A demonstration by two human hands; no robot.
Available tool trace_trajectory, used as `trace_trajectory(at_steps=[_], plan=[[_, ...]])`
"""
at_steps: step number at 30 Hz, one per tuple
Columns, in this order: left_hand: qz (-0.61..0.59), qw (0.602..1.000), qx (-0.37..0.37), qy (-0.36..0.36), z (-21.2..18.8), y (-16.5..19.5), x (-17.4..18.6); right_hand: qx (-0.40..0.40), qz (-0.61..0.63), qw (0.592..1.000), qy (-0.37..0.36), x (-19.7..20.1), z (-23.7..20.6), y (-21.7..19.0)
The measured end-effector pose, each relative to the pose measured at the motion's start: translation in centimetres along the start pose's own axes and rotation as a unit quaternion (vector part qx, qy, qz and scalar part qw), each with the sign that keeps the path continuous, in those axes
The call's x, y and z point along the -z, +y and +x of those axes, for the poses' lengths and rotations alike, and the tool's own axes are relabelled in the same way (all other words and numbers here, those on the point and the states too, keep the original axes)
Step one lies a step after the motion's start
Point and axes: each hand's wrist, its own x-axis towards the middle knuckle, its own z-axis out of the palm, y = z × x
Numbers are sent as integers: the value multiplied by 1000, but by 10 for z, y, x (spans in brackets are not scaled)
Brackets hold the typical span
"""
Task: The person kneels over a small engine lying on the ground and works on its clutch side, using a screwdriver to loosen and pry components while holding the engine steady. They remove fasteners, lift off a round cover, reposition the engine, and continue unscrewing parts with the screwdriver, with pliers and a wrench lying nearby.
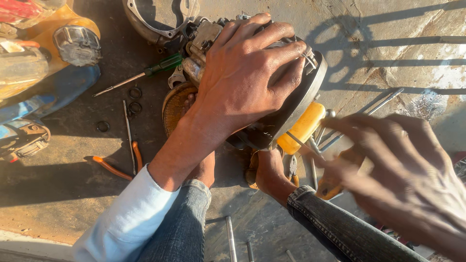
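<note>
Left hand (247,73) clamped over engine casing (291,109) on concrete floor (388,29) | right hand (407,174) (blurred) grasps yellow-handled tool (335,179) right of casing | likely heavy, rigid, oily; hold by rim.

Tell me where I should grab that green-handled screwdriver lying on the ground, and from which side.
Take the green-handled screwdriver by its green handle, the thick end lying beside the engine part under the left hand. Probably come from above on the shaft side: the thin metal shaft points out over open ground, while the handle end is crowded by the engine.
</note>
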Motion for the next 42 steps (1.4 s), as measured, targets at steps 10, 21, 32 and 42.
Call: trace_trajectory(at_steps=[10, 21, 32, 42], plan=[[14, 1000, 1, -10, -1, 2, -3, -515, 255, 727, -375, -2, -7, -26], [15, 1000, -3, -9, 0, 1, 3, 146, -221, 964, -7, -25, -50, 4], [16, 1000, 6, -11, -1, 0, -3, -520, 365, 710, -303, -9, -16, -23], [8, 1000, 2, -17, 1, 2, 2, 90, -173, 976, -95, -30, -49, 8]])
